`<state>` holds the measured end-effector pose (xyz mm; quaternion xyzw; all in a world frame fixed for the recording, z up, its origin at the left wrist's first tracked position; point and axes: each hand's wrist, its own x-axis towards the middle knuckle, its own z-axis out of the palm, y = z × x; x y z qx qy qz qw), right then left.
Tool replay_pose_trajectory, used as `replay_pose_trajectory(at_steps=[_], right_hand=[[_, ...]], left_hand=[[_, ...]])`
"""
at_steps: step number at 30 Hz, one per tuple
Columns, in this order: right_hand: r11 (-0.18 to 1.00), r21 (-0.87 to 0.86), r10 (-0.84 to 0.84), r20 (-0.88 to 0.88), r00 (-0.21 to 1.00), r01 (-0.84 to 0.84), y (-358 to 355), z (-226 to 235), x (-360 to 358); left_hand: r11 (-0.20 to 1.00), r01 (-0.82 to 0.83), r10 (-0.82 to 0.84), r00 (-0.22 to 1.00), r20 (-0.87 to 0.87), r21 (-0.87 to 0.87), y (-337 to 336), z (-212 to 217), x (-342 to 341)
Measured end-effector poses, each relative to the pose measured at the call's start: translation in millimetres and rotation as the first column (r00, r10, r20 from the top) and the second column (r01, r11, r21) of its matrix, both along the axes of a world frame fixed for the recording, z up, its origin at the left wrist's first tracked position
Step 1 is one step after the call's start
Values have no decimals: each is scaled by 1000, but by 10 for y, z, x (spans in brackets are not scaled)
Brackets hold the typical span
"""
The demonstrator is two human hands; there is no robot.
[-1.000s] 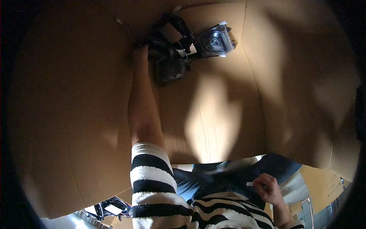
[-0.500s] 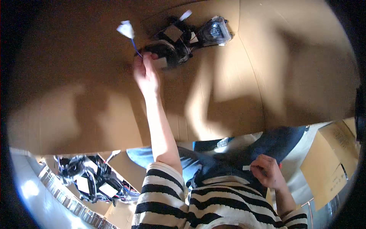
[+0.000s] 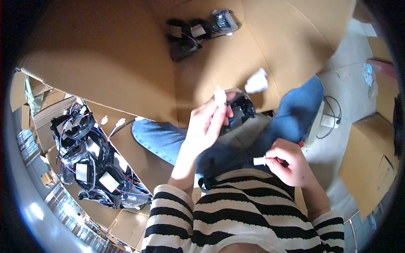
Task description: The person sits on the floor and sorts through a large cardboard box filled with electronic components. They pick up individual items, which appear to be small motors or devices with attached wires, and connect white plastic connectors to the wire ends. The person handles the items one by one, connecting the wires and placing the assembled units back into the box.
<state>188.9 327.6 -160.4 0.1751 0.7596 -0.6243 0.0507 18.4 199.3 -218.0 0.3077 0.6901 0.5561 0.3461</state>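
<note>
My left hand [image 3: 206, 126] is closed on a black wired lamp unit [image 3: 240, 110], held above my lap at the near side of a large cardboard box [image 3: 126, 67]. A white connector [image 3: 220, 97] sticks up by its fingers. Beyond the unit is a blurred white piece [image 3: 256, 82]; whether it is attached cannot be made out. My right hand [image 3: 289, 163] pinches a small white tab-like piece [image 3: 258, 161] near my waist. Farther inside the box lie black lamp units [image 3: 185, 49], one with a clear lens [image 3: 224, 22].
On the left, a second cardboard box [image 3: 126, 227] holds several black lamp units [image 3: 90, 156] with coloured wires and white connectors. An open carton [image 3: 367, 164] stands at the right. Near my knee, a black cable [image 3: 337, 122] runs from a white socket block [image 3: 328, 121] on the floor.
My left hand has drawn back toward me from the far part of the box, bringing a black lamp unit. My right hand still pinches its white piece. The view has shifted.
</note>
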Motion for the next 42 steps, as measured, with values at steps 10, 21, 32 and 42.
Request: replay_pose_trajectory(at_steps=[10,21,32,42], right_hand=[[970,-36,-243,-102,965,241,-150,138,175],[936,151,-296,-154,943,319,-217,116,249],[948,185,-241,-118,963,260,-253,113,302],[936,123,-317,-122,941,331,-274,138,334]], left_hand=[[966,259,-227,815,-534,-14,-178,99,454],[978,172,-207,725,-657,-118,-209,213,563],[972,193,-231,699,-677,-132,-251,216,675],[978,171,-204,679,-705,-119,-238,201,696]])
